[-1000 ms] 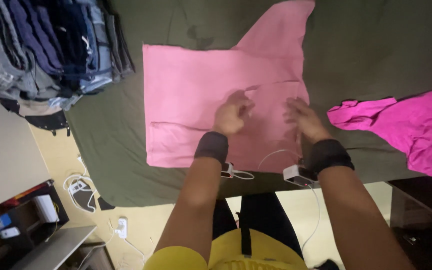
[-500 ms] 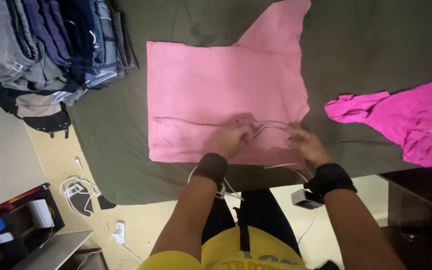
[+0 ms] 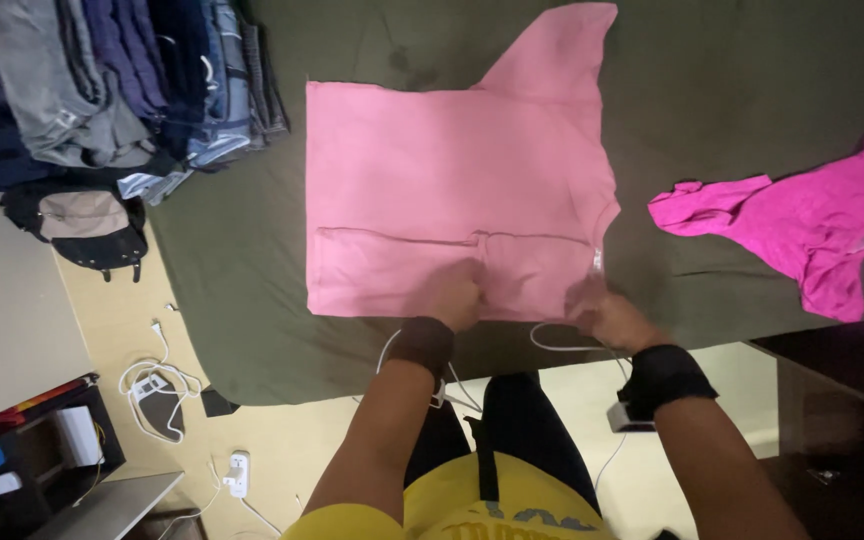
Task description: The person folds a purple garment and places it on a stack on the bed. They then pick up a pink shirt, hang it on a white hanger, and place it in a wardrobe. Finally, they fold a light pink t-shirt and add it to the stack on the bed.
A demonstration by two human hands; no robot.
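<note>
While I watch through the head camera, both hands sit at the near edge of a light pink T-shirt [image 3: 452,170], which lies flat on a counter [image 3: 752,90] draped in olive-green cloth. It lies sideways to me, with its neckline to my right and 1 short sleeve pointing away from me. A narrow strip along the near side is already turned over onto the body of the shirt, with a crease running across it, so I judge the work to be at that near fold.

My left hand [image 3: 455,295] rests on the folded strip about midway along, knuckles up and fingers curled into the cloth. My right hand [image 3: 607,315] is at the neckline end, touching the shirt's near corner just below the collar. Both are blurred, so I cannot tell whether either one pinches the fabric or only presses on it. Each wrist wears a black band, and a thin white cable [image 3: 557,345] loops off the counter edge between the wrists.

A magenta garment [image 3: 802,225] lies crumpled to the right, well apart from the pink shirt. At far left a stack of folded jeans [image 3: 122,80] sits on the counter, with a black and tan bag [image 3: 82,225] just below it. On the floor to the left are a coiled white charger lead [image 3: 152,385] and the corner of a grey laptop [image 3: 102,510].
</note>
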